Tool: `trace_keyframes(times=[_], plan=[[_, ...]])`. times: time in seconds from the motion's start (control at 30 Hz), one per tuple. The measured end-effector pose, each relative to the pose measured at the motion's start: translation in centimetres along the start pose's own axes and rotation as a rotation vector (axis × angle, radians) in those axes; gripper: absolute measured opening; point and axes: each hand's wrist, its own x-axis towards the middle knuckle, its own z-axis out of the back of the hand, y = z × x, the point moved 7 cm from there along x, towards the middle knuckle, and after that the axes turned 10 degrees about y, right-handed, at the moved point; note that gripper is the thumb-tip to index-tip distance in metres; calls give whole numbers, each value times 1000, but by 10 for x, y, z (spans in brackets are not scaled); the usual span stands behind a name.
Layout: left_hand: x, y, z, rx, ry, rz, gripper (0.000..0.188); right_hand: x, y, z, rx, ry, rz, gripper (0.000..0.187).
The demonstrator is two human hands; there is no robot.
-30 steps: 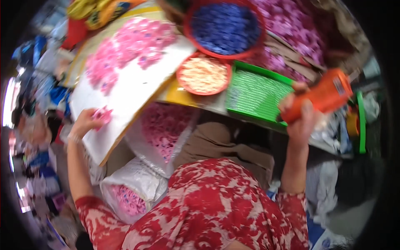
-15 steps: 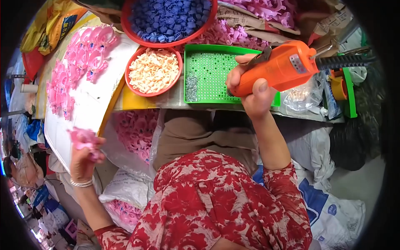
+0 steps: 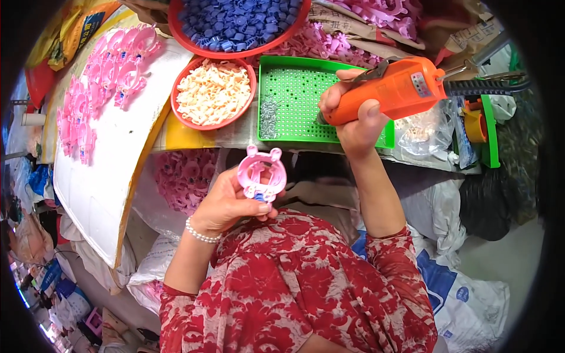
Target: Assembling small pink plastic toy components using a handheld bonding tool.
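A pink plastic ring-shaped part (image 3: 242, 175) with two rounded ears and a small blue piece at its base is pinched in my left hand (image 3: 226, 203), in front of my body. My right hand (image 3: 360, 126) is wrapped round an orange electric screwdriver (image 3: 391, 91), its nose pointing down left over a green perforated tray (image 3: 385, 140). Small silver screws (image 3: 269, 117) lie heaped at the tray's left end. On the white board (image 3: 100, 194) to the left, several similar pink parts (image 3: 109, 70) are laid out in rows.
A red bowl (image 3: 254, 88) of cream-coloured pieces stands left of the tray. Behind it is a larger red basin (image 3: 309, 15) of blue pieces. Loose pink parts (image 3: 329, 44) lie at the back. Below the table edge, a plastic bag holds pink parts (image 3: 185, 173). Clear bags (image 3: 421, 132) lie right.
My left hand has swung from beside the white board to the right, bringing the pink part in front of my body. The right hand and electric screwdriver have barely moved.
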Motion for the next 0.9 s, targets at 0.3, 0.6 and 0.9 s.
trace_keyframes(times=[0.3, 0.6, 0.9], plan=[[14, -1, -3, 33, -125, -20, 44, 1, -2, 1, -30, 5, -17, 71], [21, 2, -4, 2, -141, -78, 38, 3, 2, -3, -68, 26, -13, 70], [24, 1, -9, 22, -190, -119, 34, 6, 19, -4, -64, 37, -35, 75]])
